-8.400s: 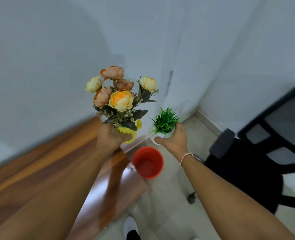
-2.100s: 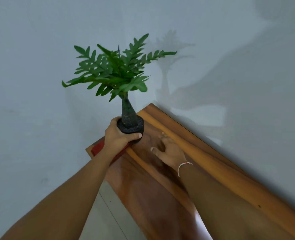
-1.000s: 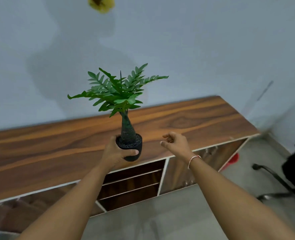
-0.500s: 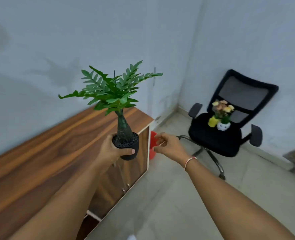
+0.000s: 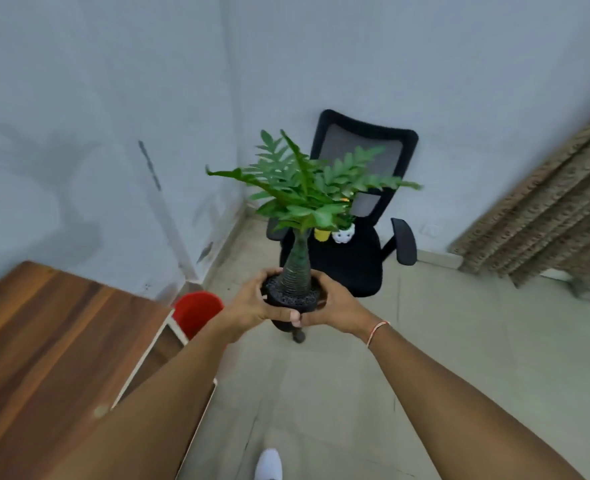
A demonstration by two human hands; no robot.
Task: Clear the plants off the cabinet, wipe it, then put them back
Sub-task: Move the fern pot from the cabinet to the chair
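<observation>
Closest to us, at the bottom edge, the toe of our white shoe shows on the pale floor. To our left lies the wooden counter, its top bare in the part we can see, with a white-edged end panel facing the floor. Our two forearms reach forward from the lower corners and meet at the middle of the view. There our left hand and our right hand both curl around the small black pot of the green fern-like plant, one hand on each side, fingers wrapped under and around it. We hold the pot upright in the air, off the counter and above the floor. A thin bracelet circles our right wrist. Just past the counter's end stands a red bin on the floor. Farther on, near the room's corner, is a black office chair; on its seat sit a yellow pot and a white pot side by side, largely hidden behind the leaves we hold. At far right hangs a patterned curtain.
</observation>
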